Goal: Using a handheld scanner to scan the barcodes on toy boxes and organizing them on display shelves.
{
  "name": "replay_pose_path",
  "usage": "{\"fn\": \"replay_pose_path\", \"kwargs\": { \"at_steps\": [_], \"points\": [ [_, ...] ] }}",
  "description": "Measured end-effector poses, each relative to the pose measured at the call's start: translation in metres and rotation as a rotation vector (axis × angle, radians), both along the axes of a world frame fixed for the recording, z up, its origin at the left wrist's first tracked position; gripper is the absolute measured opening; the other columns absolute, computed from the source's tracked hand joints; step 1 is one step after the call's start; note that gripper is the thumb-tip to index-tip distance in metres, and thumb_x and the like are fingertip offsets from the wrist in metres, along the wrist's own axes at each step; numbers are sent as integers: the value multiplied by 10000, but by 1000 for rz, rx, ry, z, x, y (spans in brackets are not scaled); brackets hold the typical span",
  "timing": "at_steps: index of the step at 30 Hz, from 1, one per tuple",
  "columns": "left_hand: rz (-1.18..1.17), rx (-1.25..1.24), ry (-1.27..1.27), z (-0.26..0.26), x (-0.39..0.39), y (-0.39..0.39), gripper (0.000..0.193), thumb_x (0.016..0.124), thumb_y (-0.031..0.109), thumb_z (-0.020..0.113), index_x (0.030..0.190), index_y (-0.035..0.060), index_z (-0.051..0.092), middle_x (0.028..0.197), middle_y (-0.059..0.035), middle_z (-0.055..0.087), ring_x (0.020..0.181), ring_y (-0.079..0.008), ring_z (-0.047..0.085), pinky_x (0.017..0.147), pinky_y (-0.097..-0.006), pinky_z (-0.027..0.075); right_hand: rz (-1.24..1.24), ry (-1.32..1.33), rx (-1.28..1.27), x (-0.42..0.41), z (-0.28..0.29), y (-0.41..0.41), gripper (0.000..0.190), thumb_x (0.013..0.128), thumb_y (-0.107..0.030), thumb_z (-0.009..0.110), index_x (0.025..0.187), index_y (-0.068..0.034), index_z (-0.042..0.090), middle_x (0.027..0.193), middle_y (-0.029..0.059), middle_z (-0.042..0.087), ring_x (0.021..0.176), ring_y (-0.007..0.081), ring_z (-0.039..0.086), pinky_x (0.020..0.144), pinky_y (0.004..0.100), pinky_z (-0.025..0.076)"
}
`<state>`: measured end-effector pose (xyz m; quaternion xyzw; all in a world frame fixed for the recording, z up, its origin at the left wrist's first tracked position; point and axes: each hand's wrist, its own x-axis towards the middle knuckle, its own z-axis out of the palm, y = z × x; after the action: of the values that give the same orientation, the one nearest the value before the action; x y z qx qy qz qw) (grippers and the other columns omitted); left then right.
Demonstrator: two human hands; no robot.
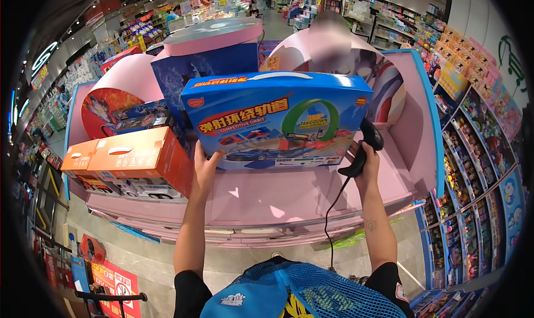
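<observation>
A large blue boxed toy race-track set (258, 151), with a white plastic handle on top, is held upright above a pink display shelf (267, 201). My left hand (205, 163) grips its lower left edge, thumb on the front. My right hand (366, 159) is wrapped around a black corded handheld device (359, 151) at the box's lower right side; some fingers reach towards the box edge. The cord hangs down towards my body. Left of my left hand stand orange toy-vehicle boxes (129, 151) with white handles.
Dark toy boxes (146, 119) stand behind the orange ones. A tall blue box-like display (204, 59) with a round top and curved pink panels (129, 74) rise at the back. Racks of small toys (471, 138) line the right. A red sign (119, 286) is at lower left.
</observation>
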<state>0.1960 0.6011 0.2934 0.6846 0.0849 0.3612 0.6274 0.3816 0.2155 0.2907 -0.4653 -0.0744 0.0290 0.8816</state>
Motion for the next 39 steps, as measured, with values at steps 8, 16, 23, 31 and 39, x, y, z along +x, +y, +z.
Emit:
{"fn": "replay_pose_path", "kwargs": {
  "at_steps": [8, 16, 23, 31, 39],
  "points": [
    [107, 12, 58, -13, 33, 20, 585, 882, 254, 717, 1333, -2, 445, 1241, -127, 592, 1134, -209, 560, 984, -336, 437, 96, 35, -16, 59, -19, 44, 310, 956, -224, 553, 1141, 24, 539, 1114, 210, 664, 1047, 307, 663, 916, 458, 564],
    [205, 28, 51, -40, 57, 37, 615, 859, 248, 761, 1328, 11, 443, 1225, -138, 595, 1122, -217, 569, 981, -337, 441, 148, 51, 40, 74, -37, 49, 344, 953, -230, 567, 1176, 29, 530, 1147, 213, 658, 1066, 305, 658, 897, 439, 555],
    [111, -28, -85, -80, 68, 58, 618, 832, 217, 797, 1314, 15, 467, 1183, -96, 603, 1080, -193, 574, 970, -327, 441, 183, 21, 23, 64, -32, 51, 402, 953, -256, 562, 1224, 38, 518, 1263, 234, 612, 1198, 321, 602, 1030, 460, 479],
    [201, 108, 6, -67, 66, 40, 568, 892, 168, 748, 1359, 10, 465, 1258, -110, 590, 1163, -210, 539, 1013, -335, 413, 173, 22, -59, 55, -33, 49, 489, 951, -248, 576, 1323, 54, 480, 1325, 205, 573, 1250, 300, 567, 1061, 462, 457],
    [205, 183, 7, -71, 65, 44, 583, 907, 208, 744, 1368, -5, 458, 1283, -124, 588, 1172, -222, 542, 1030, -348, 405, 183, -34, -47, 55, -34, 52, 447, 962, -198, 571, 1316, 64, 491, 1289, 202, 581, 1247, 299, 567, 1088, 449, 453]
  ]
}}
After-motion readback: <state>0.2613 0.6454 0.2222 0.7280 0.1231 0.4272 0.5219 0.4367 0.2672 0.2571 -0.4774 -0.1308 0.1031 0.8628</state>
